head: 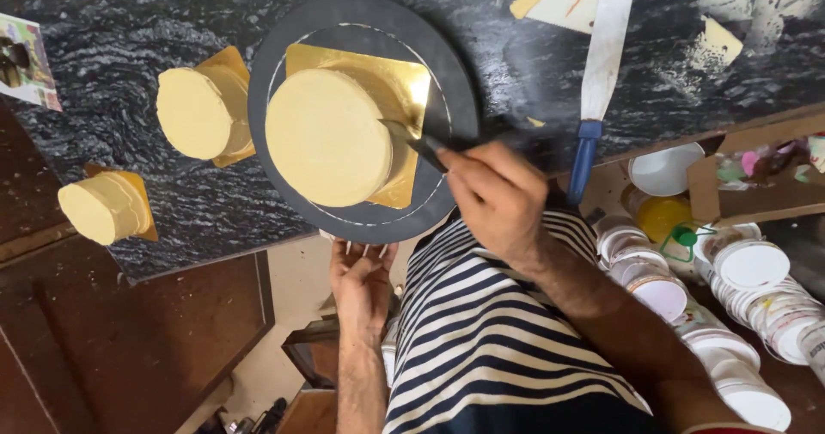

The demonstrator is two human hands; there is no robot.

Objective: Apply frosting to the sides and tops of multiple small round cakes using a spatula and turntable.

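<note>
Soft, even daylight — glare on the gold board (pixel 404 86), wide-angle edge warping, slight motion blur.

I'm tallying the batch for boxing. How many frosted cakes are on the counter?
3. One cake sits on the gold board on the turntable, one just left of it, and one at the counter's left edge. More may lie outside the view.

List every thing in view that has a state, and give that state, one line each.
Cake on the turntable: fully iced, sits on a gold board.
Turntable: flat on the counter, its near edge past the counter rim.
Right hand: closed on a small spatula, blade against the cake's side.
Left hand: fingers touch the turntable's near edge from below.
Two smaller cakes: iced, apart, untouched.
Long spatula: lying idle on the counter.
</note>
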